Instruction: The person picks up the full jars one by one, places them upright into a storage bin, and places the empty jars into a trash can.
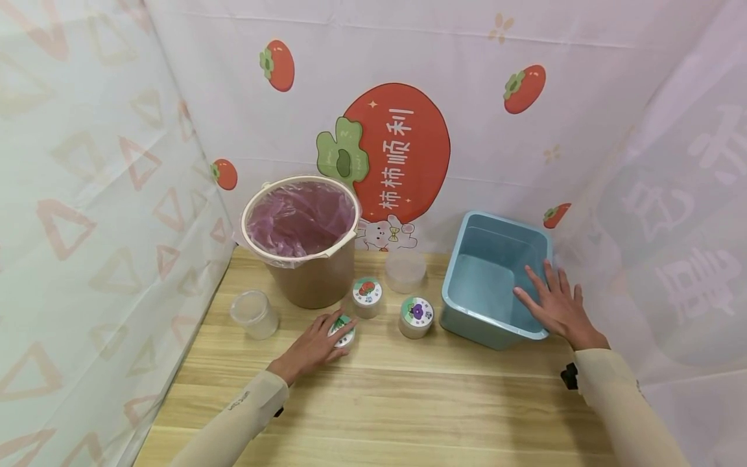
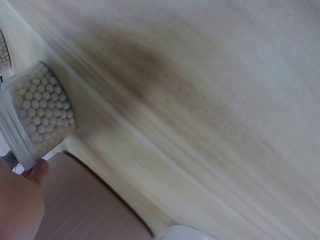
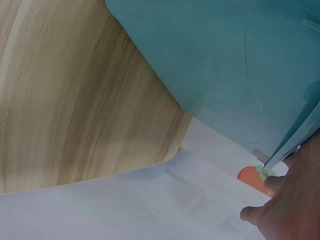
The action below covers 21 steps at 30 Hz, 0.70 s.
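My left hand point(image 1: 315, 344) grips a small round jar point(image 1: 343, 334) by its lid, which bears a green plant picture. In the left wrist view this clear jar point(image 2: 45, 105) is full of pale round beads, and the thumb lies against the lid's edge. My right hand point(image 1: 563, 308) reaches over the right rim of a blue plastic bin point(image 1: 490, 331) with its fingers spread. Seen from the right wrist, the hand point(image 3: 295, 195) is right beside the bin wall point(image 3: 195, 60). Nothing lies in the bin.
A brown bucket point(image 1: 315, 282) lined with a purple bag stands at the back left. About it are a tomato-label jar point(image 1: 367, 298), a purple-label jar point(image 1: 416, 318), a translucent tub point(image 1: 405, 269) and another tub point(image 1: 255, 314). Printed cloth point(image 1: 175, 52) walls the table.
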Available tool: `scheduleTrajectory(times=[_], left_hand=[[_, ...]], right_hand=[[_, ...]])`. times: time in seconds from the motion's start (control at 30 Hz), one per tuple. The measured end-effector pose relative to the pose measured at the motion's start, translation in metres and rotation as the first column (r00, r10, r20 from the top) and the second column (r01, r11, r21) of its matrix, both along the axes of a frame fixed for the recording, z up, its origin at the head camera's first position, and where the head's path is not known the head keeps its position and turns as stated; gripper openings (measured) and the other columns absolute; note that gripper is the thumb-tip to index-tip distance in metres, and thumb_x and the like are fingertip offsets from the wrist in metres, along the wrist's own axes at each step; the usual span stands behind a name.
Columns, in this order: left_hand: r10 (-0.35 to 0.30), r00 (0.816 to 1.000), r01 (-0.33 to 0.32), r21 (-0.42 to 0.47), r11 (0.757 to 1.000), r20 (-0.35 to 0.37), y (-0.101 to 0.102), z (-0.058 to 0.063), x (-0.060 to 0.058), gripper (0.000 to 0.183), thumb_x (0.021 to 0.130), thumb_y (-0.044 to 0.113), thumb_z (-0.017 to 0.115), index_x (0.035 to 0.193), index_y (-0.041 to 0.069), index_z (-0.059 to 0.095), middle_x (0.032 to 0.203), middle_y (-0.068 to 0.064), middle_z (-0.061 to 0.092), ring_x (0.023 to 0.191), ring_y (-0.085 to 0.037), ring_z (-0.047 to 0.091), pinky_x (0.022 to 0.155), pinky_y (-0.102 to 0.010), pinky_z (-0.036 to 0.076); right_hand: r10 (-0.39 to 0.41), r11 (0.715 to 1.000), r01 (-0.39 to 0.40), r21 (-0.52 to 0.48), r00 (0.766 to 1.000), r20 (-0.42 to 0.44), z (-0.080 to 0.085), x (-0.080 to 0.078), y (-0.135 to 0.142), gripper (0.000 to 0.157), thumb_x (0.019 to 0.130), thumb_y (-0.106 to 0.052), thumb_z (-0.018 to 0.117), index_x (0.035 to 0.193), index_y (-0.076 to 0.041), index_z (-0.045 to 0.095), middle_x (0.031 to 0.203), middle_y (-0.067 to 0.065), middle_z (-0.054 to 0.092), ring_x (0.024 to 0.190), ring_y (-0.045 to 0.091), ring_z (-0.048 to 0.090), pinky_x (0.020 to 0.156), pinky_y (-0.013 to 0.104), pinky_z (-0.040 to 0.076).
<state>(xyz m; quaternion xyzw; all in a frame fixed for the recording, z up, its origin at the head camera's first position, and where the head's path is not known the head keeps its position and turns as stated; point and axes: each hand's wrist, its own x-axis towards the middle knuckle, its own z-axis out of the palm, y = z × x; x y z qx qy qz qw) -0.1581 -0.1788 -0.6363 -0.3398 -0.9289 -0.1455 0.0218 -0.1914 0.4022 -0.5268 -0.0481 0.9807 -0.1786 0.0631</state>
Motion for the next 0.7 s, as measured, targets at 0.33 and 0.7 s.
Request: scheduleTrajectory(times=[0.33, 0.7], left_hand=[[0.029, 1.000, -0.029, -0.012, 0.999, 0.002, 0.005, 0.015, 0.001, 0.066, 0.107, 0.041, 0.070, 0.166, 0.020, 0.049, 0.167, -0.025, 0.041, 0.145, -0.048, 0.049, 0.117, -0.059, 0.050], [-0.052, 0.992, 0.056, 0.026, 0.998, -0.116, 0.018, 0.041, -0.007, 0.068, 0.105, 0.040, 0.074, 0.164, 0.016, 0.051, 0.165, -0.026, 0.045, 0.135, -0.044, 0.055, 0.111, -0.055, 0.053]], right_hand=[[0.000, 1.000, 0.000, -0.005, 1.000, -0.008, 0.000, 0.001, -0.001, 0.086, 0.112, -0.063, 0.041, 0.177, -0.016, 0.011, 0.180, 0.028, -0.015, 0.161, 0.065, -0.010, 0.113, 0.094, -0.004], [0.000, 1.000, 0.000, -0.007, 1.000, -0.002, 0.001, 0.000, -0.002, 0.087, 0.112, -0.064, 0.041, 0.177, -0.015, 0.011, 0.180, 0.028, -0.016, 0.161, 0.064, -0.013, 0.112, 0.095, -0.004]])
